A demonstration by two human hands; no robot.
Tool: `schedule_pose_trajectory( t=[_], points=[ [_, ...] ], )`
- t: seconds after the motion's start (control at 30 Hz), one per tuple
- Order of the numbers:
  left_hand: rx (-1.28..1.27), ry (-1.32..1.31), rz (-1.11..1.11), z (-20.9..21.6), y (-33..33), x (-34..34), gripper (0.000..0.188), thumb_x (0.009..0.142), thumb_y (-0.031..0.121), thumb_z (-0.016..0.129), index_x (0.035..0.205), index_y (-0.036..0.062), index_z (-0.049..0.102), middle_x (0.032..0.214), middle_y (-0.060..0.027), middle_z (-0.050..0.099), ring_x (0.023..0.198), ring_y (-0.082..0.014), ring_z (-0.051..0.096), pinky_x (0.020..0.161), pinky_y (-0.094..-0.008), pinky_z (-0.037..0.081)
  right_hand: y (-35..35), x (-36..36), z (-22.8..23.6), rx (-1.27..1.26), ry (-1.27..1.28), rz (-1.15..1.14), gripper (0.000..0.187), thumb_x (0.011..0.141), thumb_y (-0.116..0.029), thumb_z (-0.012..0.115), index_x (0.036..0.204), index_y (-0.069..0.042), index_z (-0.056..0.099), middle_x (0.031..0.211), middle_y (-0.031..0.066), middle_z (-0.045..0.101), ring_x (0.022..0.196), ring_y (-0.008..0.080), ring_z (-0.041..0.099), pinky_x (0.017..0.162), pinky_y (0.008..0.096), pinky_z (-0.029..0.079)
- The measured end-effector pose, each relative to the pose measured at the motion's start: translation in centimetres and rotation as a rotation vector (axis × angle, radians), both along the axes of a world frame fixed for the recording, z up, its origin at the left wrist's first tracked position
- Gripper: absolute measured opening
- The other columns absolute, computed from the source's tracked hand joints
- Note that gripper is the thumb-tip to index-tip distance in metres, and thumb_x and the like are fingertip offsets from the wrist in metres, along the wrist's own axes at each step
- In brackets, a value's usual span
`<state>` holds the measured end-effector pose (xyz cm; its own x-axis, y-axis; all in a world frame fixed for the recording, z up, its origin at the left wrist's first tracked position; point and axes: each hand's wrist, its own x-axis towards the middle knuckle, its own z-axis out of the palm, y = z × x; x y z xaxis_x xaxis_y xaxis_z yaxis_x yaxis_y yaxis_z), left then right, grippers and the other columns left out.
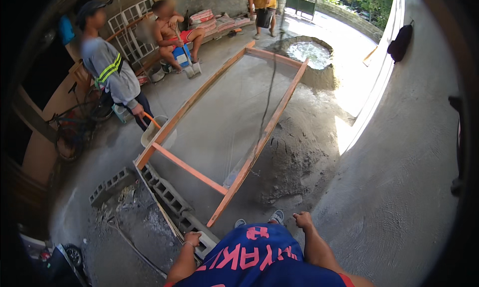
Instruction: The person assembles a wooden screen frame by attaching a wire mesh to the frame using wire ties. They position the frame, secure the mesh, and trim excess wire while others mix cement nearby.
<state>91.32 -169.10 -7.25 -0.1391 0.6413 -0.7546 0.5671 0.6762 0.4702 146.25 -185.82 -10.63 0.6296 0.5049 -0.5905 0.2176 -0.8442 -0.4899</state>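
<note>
My left hand hangs low with its fingers curled in, above the end of a row of grey hollow concrete blocks. On the other side of my body, my right hand is loosely closed over the grey floor. Nothing shows in either hand. Ahead of me lies a long wooden frame of reddish boards, with a crosspiece near its close end. A mound of wet grey mortar spreads along the frame's right side.
At left a person in a grey sleeve holds a pale bucket. Another sits behind with a shovel; a third carries a black bucket. A ring of sand holds water. A dark cable hangs across the view.
</note>
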Motion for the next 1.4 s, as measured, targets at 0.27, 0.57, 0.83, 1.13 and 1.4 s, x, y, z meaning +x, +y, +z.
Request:
schedule_pose_trajectory(
  t=[0.27,0.57,0.83,1.13,1.4],
  points=[
    [-0.043,-0.074,0.164,-1.6,-1.5,-2.4,0.026,0.089,0.026,0.070,0.094,-0.0002,0.071,0.072,-0.0088,0.065,0.054,-0.0203,0.060,0.051,-0.0347,0.049,-2.0,-1.0,1.1,-0.074,0.093,-0.028,0.028,0.088,-0.025,0.073,0.089,0.002,0.067,0.070,0.0097,0.066,0.056,0.0188,0.062,0.050,0.0352,0.048],
    [-0.033,-0.024,0.107,-0.3,-0.7,-2.7,0.027,0.091,0.025,0.069,0.100,-0.0009,0.071,0.074,-0.0095,0.066,0.054,-0.0195,0.060,0.052,-0.0333,0.050,2.3,-3.8,4.9,0.070,0.094,0.037,0.036,0.088,-0.032,0.073,0.087,0.003,0.070,0.074,0.0108,0.068,0.065,0.0196,0.066,0.058,0.0346,0.051],
    [-0.021,-0.066,0.130,1.5,0.5,-1.9,0.027,0.092,0.023,0.069,0.103,-0.0013,0.068,0.076,-0.0108,0.064,0.057,-0.0197,0.057,0.051,-0.0339,0.048,6.7,-7.2,10.6,0.132,0.192,0.148,0.049,0.084,-0.044,0.073,0.095,0.004,0.073,0.086,0.0185,0.073,0.086,0.0290,0.071,0.078,0.0389,0.054],
    [-0.029,-0.080,0.093,2.0,0.3,-1.5,0.028,0.092,0.023,0.068,0.104,-0.0026,0.068,0.075,-0.0112,0.064,0.058,-0.0205,0.059,0.051,-0.0341,0.047,7.8,-8.6,11.8,0.155,0.223,0.256,0.048,0.084,-0.046,0.072,0.099,-0.001,0.074,0.091,0.0188,0.073,0.090,0.0305,0.071,0.080,0.0401,0.054],
    [-0.038,-0.091,0.122,0.4,-0.2,-2.0,0.028,0.092,0.022,0.069,0.103,-0.0033,0.068,0.075,-0.0120,0.065,0.057,-0.0208,0.059,0.051,-0.0339,0.048,7.3,-8.8,11.6,0.154,0.203,0.308,0.050,0.084,-0.049,0.070,0.102,-0.003,0.075,0.096,0.0199,0.074,0.097,0.0341,0.070,0.086,0.0414,0.054]
  ],
)
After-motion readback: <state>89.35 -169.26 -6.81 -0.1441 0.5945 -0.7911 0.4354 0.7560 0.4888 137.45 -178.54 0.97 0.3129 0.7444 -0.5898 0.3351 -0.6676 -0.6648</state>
